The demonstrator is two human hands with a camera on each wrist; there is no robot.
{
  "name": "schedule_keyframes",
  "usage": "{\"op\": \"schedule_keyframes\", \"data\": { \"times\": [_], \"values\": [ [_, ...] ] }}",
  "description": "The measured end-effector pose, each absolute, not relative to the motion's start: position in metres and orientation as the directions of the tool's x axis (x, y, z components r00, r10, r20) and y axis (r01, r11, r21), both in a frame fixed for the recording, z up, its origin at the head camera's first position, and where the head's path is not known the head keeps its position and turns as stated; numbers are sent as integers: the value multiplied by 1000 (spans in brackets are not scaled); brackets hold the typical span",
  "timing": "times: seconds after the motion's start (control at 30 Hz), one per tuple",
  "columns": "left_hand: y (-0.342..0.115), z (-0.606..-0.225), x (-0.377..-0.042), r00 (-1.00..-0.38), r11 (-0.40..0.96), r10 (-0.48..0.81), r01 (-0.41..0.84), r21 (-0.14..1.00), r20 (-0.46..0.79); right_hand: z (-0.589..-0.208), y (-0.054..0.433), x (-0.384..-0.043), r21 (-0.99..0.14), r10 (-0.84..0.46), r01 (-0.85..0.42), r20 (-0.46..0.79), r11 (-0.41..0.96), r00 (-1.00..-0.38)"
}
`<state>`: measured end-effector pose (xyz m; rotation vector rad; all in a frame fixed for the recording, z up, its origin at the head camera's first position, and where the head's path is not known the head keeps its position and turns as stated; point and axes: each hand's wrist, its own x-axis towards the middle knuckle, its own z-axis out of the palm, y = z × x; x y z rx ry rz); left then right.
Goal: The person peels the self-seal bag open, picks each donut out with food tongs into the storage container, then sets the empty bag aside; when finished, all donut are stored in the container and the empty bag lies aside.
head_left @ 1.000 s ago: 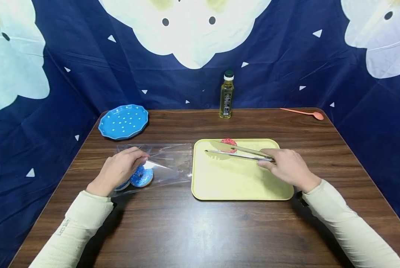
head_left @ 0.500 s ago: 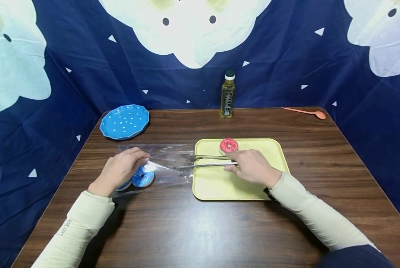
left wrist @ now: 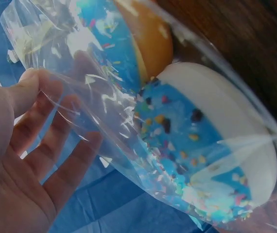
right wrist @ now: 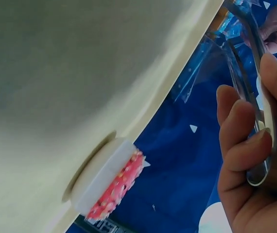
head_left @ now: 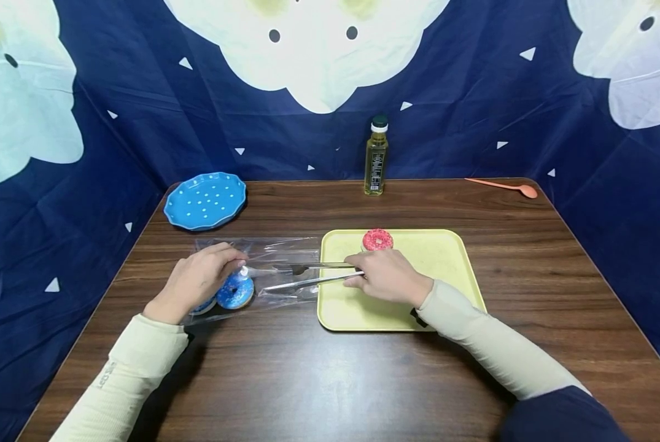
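My left hand (head_left: 197, 279) pinches the film of a clear plastic bag (head_left: 288, 248) between thumb and index finger. Inside the bag lie two blue-frosted donuts (left wrist: 187, 145) with sprinkles, partly under that hand in the head view. My right hand (head_left: 387, 279) grips metal tongs (head_left: 313, 282), whose arms are spread and point left. Nothing is between their tips, which overlap the bag; whether they are inside it I cannot tell. A pink-frosted donut (head_left: 371, 237) sits on the yellow tray (head_left: 396, 316), just behind my right hand.
A blue dotted plate (head_left: 202, 202) stands at the table's back left. An oil bottle (head_left: 375, 162) is upright at the back edge, and an orange spoon (head_left: 527, 191) lies at the back right. Blue patterned cloth (head_left: 285, 147) hangs behind the table.
My right hand has moved left with the tongs, from over the pink donut to the bag. The pink donut stays on the tray. My left hand keeps its place on the bag.
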<state>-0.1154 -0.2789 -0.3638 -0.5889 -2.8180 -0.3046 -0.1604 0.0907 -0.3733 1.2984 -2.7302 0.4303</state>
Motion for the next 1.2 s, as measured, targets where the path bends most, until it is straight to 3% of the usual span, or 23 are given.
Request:
{"op": "schedule_keyframes", "data": {
  "times": [0.63,1.2],
  "values": [
    [-281,-365,-116,-883,895,368,422,146,292,-371,42,-172,-247,-793,-792,121,559,-597],
    [-283,-365,-115,-904,904,346,393,169,250,-374,39,-173,-243,-797,-794,113,557,-593]
  ]
}}
